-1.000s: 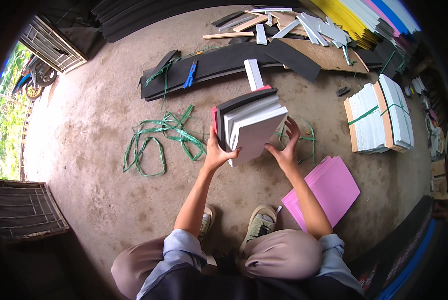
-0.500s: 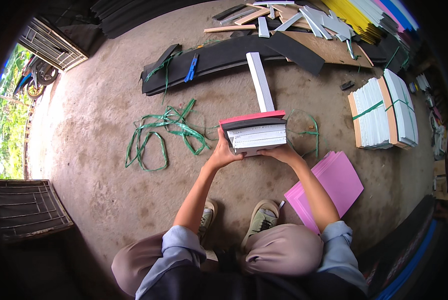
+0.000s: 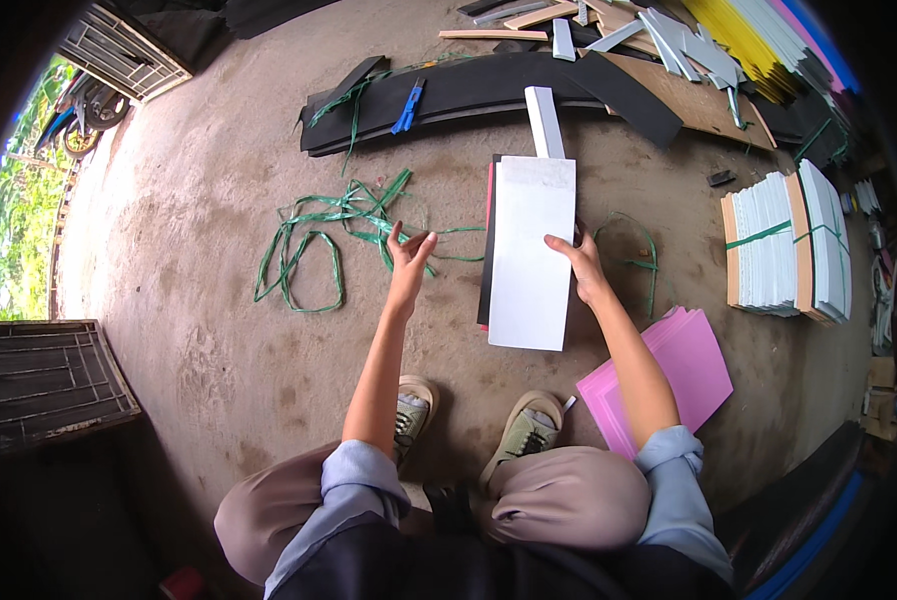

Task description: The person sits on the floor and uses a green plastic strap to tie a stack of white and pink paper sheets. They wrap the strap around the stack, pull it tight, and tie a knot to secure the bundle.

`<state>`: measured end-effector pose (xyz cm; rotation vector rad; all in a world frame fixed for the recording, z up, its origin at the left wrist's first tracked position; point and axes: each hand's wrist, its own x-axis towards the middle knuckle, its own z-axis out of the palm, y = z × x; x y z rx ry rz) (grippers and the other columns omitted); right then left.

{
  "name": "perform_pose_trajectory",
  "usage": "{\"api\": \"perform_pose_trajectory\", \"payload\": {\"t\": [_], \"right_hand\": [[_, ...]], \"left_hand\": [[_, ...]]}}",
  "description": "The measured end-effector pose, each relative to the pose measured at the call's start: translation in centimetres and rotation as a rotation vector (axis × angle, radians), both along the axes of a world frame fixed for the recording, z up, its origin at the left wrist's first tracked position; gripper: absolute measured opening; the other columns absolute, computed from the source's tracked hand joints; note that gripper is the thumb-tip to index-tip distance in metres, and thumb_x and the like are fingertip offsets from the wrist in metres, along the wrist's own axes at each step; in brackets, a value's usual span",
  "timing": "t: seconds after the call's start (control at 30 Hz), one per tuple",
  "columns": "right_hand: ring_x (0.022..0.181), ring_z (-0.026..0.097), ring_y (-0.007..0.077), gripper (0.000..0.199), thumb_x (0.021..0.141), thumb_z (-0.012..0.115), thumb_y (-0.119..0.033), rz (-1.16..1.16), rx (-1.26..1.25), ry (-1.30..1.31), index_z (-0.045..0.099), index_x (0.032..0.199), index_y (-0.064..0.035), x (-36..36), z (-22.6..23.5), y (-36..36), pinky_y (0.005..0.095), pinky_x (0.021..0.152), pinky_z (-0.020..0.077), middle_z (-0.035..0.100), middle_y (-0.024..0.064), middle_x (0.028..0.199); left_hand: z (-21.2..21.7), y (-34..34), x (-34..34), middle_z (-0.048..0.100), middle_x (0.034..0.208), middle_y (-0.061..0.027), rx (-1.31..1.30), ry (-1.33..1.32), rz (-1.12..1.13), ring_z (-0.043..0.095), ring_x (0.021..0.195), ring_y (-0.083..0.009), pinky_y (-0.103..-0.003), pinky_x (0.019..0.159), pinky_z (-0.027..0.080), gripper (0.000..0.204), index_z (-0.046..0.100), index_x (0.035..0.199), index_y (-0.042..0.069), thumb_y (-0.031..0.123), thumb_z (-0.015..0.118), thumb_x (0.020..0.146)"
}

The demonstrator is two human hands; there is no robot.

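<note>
A stack of rectangular foam sheets (image 3: 531,262) stands upright in front of me, its broad white face toward me. Black and red layers show along its left side. My right hand (image 3: 585,268) grips the right edge, the thumb on the white face and the other fingers partly hidden behind. To the left of the stack, apart from it, my left hand (image 3: 409,262) is open with fingers spread and nothing in it. Just beyond that hand lies loose green plastic twine (image 3: 401,182). A long white foam bar (image 3: 544,125) lies behind the stack, its near end hidden.
Pink foam sheets (image 3: 669,370) lie on the floor by my right forearm. A bundle of white sheets (image 3: 764,240) tied with green twine stands farther right. Long black foam slabs (image 3: 449,105) with a blue cutter (image 3: 408,105) on top lie ahead, near scattered offcuts (image 3: 659,45).
The stack has been turned so its broad white face is toward me. My left hand has let go and moved left, while my right hand has shifted up its right edge.
</note>
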<state>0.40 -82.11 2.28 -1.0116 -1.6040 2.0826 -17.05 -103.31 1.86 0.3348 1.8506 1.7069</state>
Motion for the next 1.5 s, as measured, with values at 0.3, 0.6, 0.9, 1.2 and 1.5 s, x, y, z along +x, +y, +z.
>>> {"api": "perform_pose_trajectory", "payload": {"t": [0.3,0.6,0.9,1.2,1.5], "right_hand": [[0.107,0.048,0.0258,0.085,0.063,0.074,-0.028,0.057,-0.004,-0.046,0.028,0.128,0.0031,-3.5,-5.2,-0.9,0.0344,0.09,0.0383,0.047,0.0193,0.115],[0.115,0.025,0.0371,0.086,0.061,0.068,-0.056,0.079,0.697,-0.654,0.041,0.123,-0.0032,-3.0,-8.7,-0.2,0.0501,0.095,0.0233,0.024,0.0175,0.126],[0.098,0.044,0.0234,0.023,0.073,0.066,-0.018,0.139,1.209,-0.651,0.059,0.093,-0.0089,1.4,-7.9,5.1,0.0404,0.083,0.0357,0.05,0.0051,0.101],[0.08,0.057,0.029,0.008,0.08,0.054,-0.01,0.291,1.184,-0.564,0.054,0.086,-0.0042,1.5,-7.6,5.0,0.04,0.068,0.0446,0.06,0.0103,0.082],[0.066,0.061,0.0332,0.017,0.084,0.049,-0.015,0.571,1.161,-0.713,0.056,0.076,-0.0014,1.6,1.6,0.6,0.0418,0.057,0.0476,0.061,0.0168,0.069]], "left_hand": [[-3.8,-4.5,0.3,0.043,0.125,-0.0169,-0.031,-0.147,0.094,0.04,0.117,-0.0251,-0.04,0.098,0.029,0.066,0.015,0.134,0.009,0.04,0.049,0.086],[-5.7,-1.5,1.3,0.041,0.125,-0.0143,-0.209,0.122,-0.032,0.042,0.114,-0.024,-0.04,0.095,0.034,0.055,0.033,0.128,0.009,0.029,0.058,0.083],[-5.0,3.7,5.5,0.031,0.127,-0.0138,-0.313,0.6,-0.247,0.03,0.116,-0.0334,-0.044,0.098,0.028,0.072,0.035,0.127,0.013,0.02,0.072,0.066],[-5.7,5.3,6.5,0.028,0.133,-0.0146,-0.33,0.522,-0.267,0.031,0.118,-0.0341,-0.044,0.098,0.028,0.089,0.024,0.134,0.014,0.02,0.076,0.062],[-5.7,5.2,6.6,0.028,0.134,-0.015,-0.463,0.428,-0.253,0.032,0.118,-0.0373,-0.045,0.098,0.026,0.09,0.019,0.136,0.019,0.019,0.074,0.064]]}}
